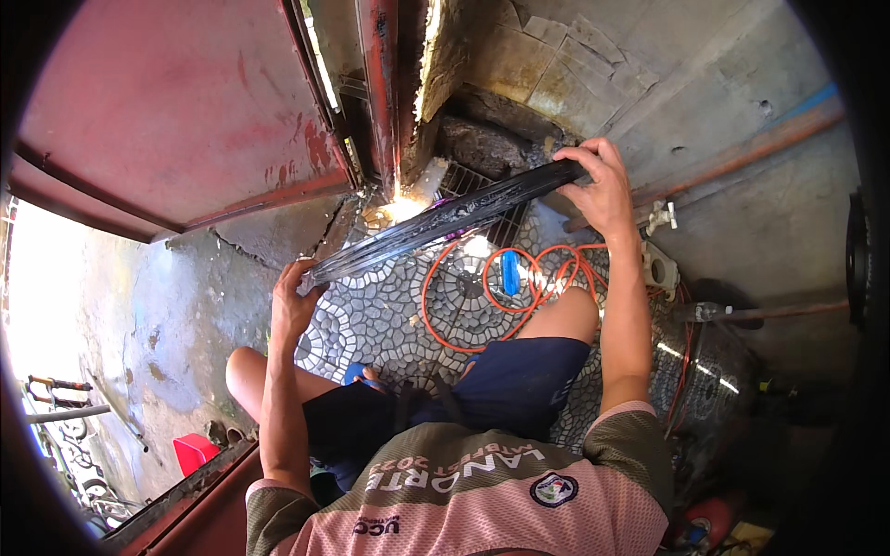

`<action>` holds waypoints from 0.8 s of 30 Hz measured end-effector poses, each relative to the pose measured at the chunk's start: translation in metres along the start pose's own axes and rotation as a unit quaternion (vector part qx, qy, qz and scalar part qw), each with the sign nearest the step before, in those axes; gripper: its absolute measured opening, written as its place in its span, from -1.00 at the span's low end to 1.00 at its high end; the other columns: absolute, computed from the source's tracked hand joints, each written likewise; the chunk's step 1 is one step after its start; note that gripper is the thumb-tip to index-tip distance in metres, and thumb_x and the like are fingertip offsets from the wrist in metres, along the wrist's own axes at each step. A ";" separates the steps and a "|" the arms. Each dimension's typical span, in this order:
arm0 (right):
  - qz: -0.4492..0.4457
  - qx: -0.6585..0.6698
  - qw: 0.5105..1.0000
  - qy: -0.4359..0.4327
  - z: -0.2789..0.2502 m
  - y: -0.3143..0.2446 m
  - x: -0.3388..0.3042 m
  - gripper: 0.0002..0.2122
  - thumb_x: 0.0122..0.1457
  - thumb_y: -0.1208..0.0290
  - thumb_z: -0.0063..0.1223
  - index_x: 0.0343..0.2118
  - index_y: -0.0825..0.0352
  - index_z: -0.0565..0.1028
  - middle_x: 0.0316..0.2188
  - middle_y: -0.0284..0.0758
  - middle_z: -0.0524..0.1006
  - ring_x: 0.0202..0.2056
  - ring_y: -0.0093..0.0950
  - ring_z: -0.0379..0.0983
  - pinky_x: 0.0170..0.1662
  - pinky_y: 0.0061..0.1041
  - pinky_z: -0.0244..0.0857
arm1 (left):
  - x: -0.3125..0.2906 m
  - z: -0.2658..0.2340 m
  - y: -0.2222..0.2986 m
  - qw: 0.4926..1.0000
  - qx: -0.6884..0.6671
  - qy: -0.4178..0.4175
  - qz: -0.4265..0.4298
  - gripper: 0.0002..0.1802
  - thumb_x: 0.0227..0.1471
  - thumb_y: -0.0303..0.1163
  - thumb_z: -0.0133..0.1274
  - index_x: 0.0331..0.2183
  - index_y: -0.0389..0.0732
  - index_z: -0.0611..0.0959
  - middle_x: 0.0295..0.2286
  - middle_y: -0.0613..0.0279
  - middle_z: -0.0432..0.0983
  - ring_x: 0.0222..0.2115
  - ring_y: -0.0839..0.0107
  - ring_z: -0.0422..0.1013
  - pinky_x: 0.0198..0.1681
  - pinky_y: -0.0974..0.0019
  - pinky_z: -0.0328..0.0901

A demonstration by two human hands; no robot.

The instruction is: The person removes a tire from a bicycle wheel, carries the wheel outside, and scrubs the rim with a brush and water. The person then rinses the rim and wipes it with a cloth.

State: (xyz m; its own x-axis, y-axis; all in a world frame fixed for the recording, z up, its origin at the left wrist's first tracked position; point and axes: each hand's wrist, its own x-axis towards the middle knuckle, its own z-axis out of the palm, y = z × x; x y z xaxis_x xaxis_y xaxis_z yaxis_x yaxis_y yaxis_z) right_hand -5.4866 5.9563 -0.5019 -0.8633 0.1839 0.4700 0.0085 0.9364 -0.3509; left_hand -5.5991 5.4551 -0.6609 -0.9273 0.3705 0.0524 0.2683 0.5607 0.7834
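Note:
Both hands hold up a bicycle wheel seen nearly edge-on, its black tyre (417, 227) long, shiny and wet-looking. Purple bits, apparently the hub (454, 233), stick out on either side of its middle. At the lower left end, my left hand (295, 289) has its fingers curled round the tyre. My right hand (598, 181) grips the higher far right end, thumb below and fingers over it. The wheel slants up from left to right above the pebble-patterned floor (371, 324). Most of the rim and the spokes are hidden.
An orange hose (428, 310) lies coiled on the floor around a blue object (510, 272). Beyond the wheel is a metal drain grate (461, 185). A tap (661, 217) and plastic bottle (709, 311) are at right. A red metal door (185, 111) stands left; a red container (195, 453) sits lower left.

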 end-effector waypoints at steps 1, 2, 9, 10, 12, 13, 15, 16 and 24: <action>0.016 0.012 1.000 0.004 0.000 0.001 -0.002 -0.53 -0.19 0.55 0.52 -0.11 0.10 0.71 -0.19 -0.29 0.52 -0.06 -0.18 0.48 0.03 -0.26 0.40 | 0.003 0.001 -0.004 1.000 0.001 0.004 0.008 -0.50 -0.06 -0.59 0.37 -0.01 -0.23 0.68 -0.09 0.01 0.65 -0.06 0.02 0.58 0.03 0.11 0.44; 0.029 0.024 0.999 0.006 0.002 0.002 -0.003 -0.54 -0.17 0.55 0.51 -0.11 0.11 0.71 -0.19 -0.29 0.52 -0.07 -0.17 0.49 0.02 -0.25 0.41 | 0.005 0.003 -0.012 1.000 -0.011 0.011 0.014 -0.49 -0.06 -0.59 0.37 0.00 -0.24 0.68 -0.09 0.01 0.64 -0.07 0.02 0.58 0.03 0.11 0.44; 0.125 0.035 0.992 -0.004 0.020 0.048 -0.005 -0.61 -0.02 0.54 0.47 -0.07 0.24 0.66 -0.19 -0.28 0.58 -0.19 -0.31 0.58 -0.08 -0.38 0.46 | 0.034 -0.035 0.054 0.990 0.021 0.032 0.133 -0.46 -0.06 -0.41 0.44 -0.01 -0.29 0.66 -0.12 -0.01 0.60 -0.02 -0.04 0.50 0.11 0.08 0.36; 0.141 0.045 0.989 -0.001 0.028 0.061 -0.012 -0.63 0.02 0.50 0.46 -0.06 0.23 0.66 -0.22 -0.28 0.59 -0.23 -0.31 0.59 -0.10 -0.37 0.47 | 0.038 -0.040 0.070 0.981 0.043 0.042 0.187 -0.44 -0.08 -0.38 0.46 -0.01 -0.30 0.67 -0.15 0.00 0.59 -0.08 -0.03 0.50 0.07 0.08 0.38; 0.205 -0.009 0.978 -0.031 0.044 0.084 -0.027 -0.63 0.05 0.48 0.45 -0.04 0.24 0.66 -0.22 -0.28 0.60 -0.24 -0.30 0.59 -0.09 -0.32 0.47 | 0.044 -0.045 0.134 0.979 -0.006 0.020 0.202 -0.43 -0.09 -0.37 0.47 0.00 -0.25 0.68 -0.20 0.04 0.58 -0.15 0.02 0.50 -0.03 0.09 0.41; 0.208 -0.005 0.977 -0.049 0.051 0.079 -0.028 -0.62 0.06 0.46 0.46 -0.02 0.24 0.65 -0.21 -0.28 0.60 -0.22 -0.29 0.59 -0.08 -0.31 0.47 | 0.045 -0.046 0.151 0.974 0.010 0.034 0.224 -0.44 -0.09 -0.36 0.46 -0.01 -0.23 0.68 -0.22 0.07 0.57 -0.16 0.02 0.50 -0.04 0.06 0.41; 0.220 -0.006 0.972 -0.081 0.060 0.071 -0.036 -0.60 0.07 0.43 0.46 0.01 0.25 0.64 -0.21 -0.27 0.60 -0.19 -0.27 0.59 -0.05 -0.28 0.46 | 0.045 -0.045 0.178 0.967 0.042 0.058 0.245 -0.45 -0.09 -0.34 0.45 -0.02 -0.18 0.68 -0.24 0.11 0.55 -0.17 0.02 0.49 -0.06 0.03 0.40; 0.188 0.005 0.980 -0.059 0.062 0.064 -0.039 -0.58 0.08 0.41 0.46 0.03 0.24 0.64 -0.18 -0.27 0.60 -0.15 -0.25 0.57 -0.02 -0.27 0.44 | 0.043 -0.044 0.190 0.966 0.060 0.067 0.243 -0.46 -0.09 -0.32 0.45 -0.02 -0.17 0.68 -0.25 0.13 0.54 -0.18 0.02 0.49 -0.07 0.02 0.40; -0.038 0.103 0.993 -0.037 0.031 -0.092 -0.016 -0.48 0.08 0.39 0.47 0.16 0.15 0.61 0.00 -0.24 0.56 0.04 -0.17 0.46 0.12 -0.23 0.39 | 0.043 -0.018 0.233 0.943 0.185 0.058 0.270 -0.46 -0.12 -0.32 0.45 -0.04 -0.14 0.69 -0.27 0.20 0.53 -0.18 0.13 0.49 -0.07 0.07 0.38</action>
State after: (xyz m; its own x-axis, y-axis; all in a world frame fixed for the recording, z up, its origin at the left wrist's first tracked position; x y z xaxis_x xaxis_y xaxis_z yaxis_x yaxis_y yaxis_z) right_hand -5.4895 5.8584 -0.5024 -0.8926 0.0845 0.4428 -0.1557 0.8640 -0.4787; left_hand -5.5814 5.5885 -0.4651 -0.6466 0.6040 0.4659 0.7619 0.5419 0.3548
